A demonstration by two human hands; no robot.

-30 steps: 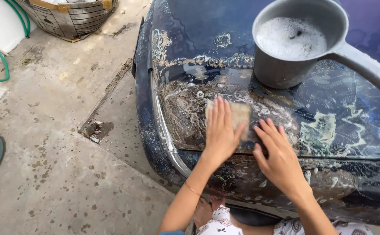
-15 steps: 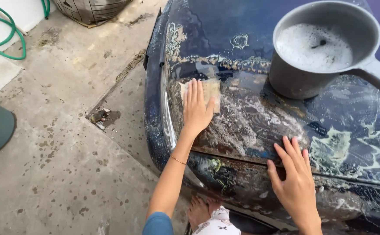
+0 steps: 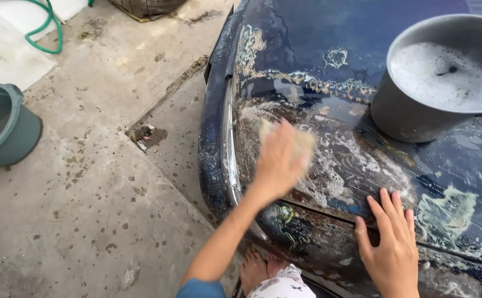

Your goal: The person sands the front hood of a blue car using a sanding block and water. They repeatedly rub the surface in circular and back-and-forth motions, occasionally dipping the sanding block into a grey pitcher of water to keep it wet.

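Sponge (image 3: 301, 142) slid back right, under left hand (image 3: 277, 163).

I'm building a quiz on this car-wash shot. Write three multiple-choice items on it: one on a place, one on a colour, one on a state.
1. Where does the grey dipper of suds stand?
A. on the concrete floor
B. on the dark blue car
C. inside the bucket

2. What colour is the bucket on the concrete floor?
A. green
B. red
C. white

3. What is the left hand doing?
A. hanging free in the air
B. gripping the hose
C. pressing a yellow sponge to the car

Answers:
1. B, its base rests on the soapy car panel, above the right hand.
2. A, it is dull green, like the hose beyond it.
3. C, the sponge's edge shows under the fingers, against the sudsy surface.
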